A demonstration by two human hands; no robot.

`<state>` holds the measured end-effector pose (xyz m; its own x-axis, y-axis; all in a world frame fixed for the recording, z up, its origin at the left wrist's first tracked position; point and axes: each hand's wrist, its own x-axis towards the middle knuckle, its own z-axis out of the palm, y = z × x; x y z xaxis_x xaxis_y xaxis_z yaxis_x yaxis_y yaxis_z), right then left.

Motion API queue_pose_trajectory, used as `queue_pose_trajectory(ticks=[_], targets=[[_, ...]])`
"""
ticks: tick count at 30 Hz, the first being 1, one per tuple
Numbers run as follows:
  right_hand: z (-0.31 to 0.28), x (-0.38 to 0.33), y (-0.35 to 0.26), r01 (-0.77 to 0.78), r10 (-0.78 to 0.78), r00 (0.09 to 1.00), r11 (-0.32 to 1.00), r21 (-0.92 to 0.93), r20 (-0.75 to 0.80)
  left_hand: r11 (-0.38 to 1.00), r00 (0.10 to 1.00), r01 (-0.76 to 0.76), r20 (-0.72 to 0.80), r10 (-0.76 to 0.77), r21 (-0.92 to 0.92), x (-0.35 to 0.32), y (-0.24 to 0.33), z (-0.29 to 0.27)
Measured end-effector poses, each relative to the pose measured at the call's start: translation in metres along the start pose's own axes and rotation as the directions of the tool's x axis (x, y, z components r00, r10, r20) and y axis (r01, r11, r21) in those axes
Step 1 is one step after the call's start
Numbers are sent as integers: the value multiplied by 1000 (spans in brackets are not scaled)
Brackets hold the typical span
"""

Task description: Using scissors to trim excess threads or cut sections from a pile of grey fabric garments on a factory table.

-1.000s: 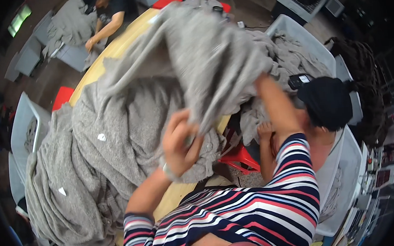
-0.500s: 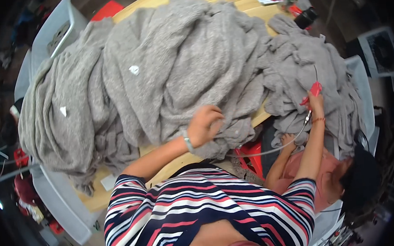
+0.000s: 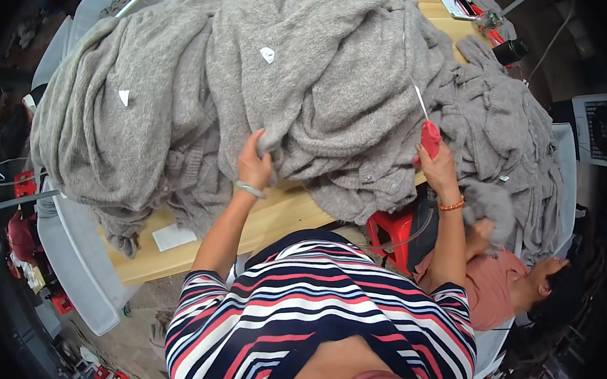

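Grey knitted sweaters (image 3: 338, 81) lie heaped across the wooden table in front of me. My left hand (image 3: 254, 166) pinches a fold of grey knit at the near side of the middle garment. Wrapped in my right hand (image 3: 441, 171) is a red air blow gun (image 3: 430, 137), whose long thin nozzle points away from me, over the right part of the heap. From behind my right forearm a thin hose (image 3: 409, 240) curves down to the left. White labels (image 3: 267, 55) show on the knitwear.
A co-worker (image 3: 475, 283) in a pink top sits at right, one hand on grey knit. White plastic bins (image 3: 76, 258) flank the table (image 3: 284, 208). A red stool (image 3: 392, 243) stands below its near edge. A black cylinder (image 3: 511, 52) and papers lie toward the far right.
My left hand has moved left and taken hold of the knit. My right hand has brought the blow gun leftward, from the right-hand pile to the middle heap. The view has shifted.
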<state>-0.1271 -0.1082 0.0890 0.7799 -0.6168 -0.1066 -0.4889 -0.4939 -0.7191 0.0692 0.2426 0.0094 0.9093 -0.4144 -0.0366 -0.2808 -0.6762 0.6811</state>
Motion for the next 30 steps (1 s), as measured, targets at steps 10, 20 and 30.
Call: queue_pose_trajectory(ticks=[10, 20, 30], targets=[[15, -32, -56, -28, 27, 999, 999, 26, 31, -79, 971, 201, 209, -119, -976, 49, 1, -144], [37, -29, -61, -41, 50, 974, 998, -45, 221, 96, 732, 621, 620, 282, -778, 11, 146, -61], [49, 101, -125, 55, 43, 935, 963, -264, 351, -6, 773, 520, 468, 429, -854, -7, 164, -90]])
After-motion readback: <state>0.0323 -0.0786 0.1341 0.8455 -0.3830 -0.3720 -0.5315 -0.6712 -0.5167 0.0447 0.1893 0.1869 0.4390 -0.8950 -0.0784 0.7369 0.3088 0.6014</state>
